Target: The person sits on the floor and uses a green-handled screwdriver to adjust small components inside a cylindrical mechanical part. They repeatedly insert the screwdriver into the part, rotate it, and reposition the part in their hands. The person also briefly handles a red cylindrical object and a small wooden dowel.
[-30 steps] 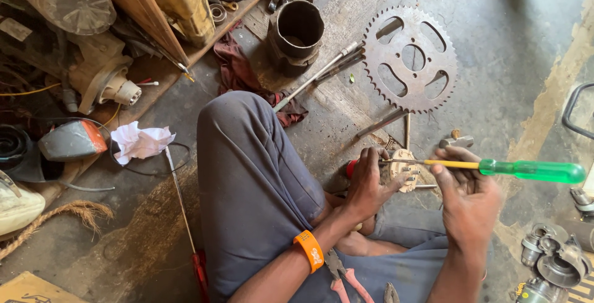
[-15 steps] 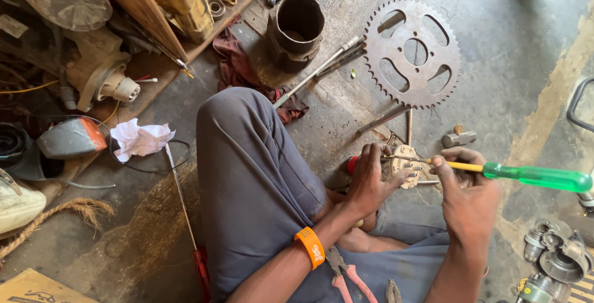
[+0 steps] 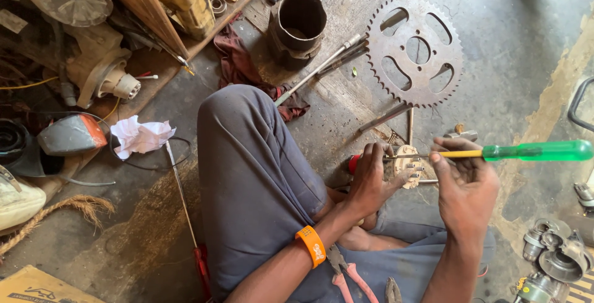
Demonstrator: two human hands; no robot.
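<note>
My left hand (image 3: 370,176) grips a small round toothed metal part (image 3: 408,165) low over the concrete floor, just past my raised knee (image 3: 247,148). My right hand (image 3: 463,182) holds a screwdriver (image 3: 513,152) with a green handle and a yellow collar, its thin shaft lying level and pointing left onto that part. An orange band (image 3: 310,245) is on my left wrist. The part's underside is hidden by my fingers.
A large chain sprocket (image 3: 416,50) lies on the floor ahead, with a dark metal cylinder (image 3: 299,23), long rods (image 3: 325,68) and a red rag (image 3: 238,61) to its left. Pliers (image 3: 346,275) rest on my lap. Engine parts (image 3: 554,256) sit at the right; clutter fills the left.
The view has shifted slightly. My right hand and the screwdriver have edged a little right and up, while my left hand stays on the small part.
</note>
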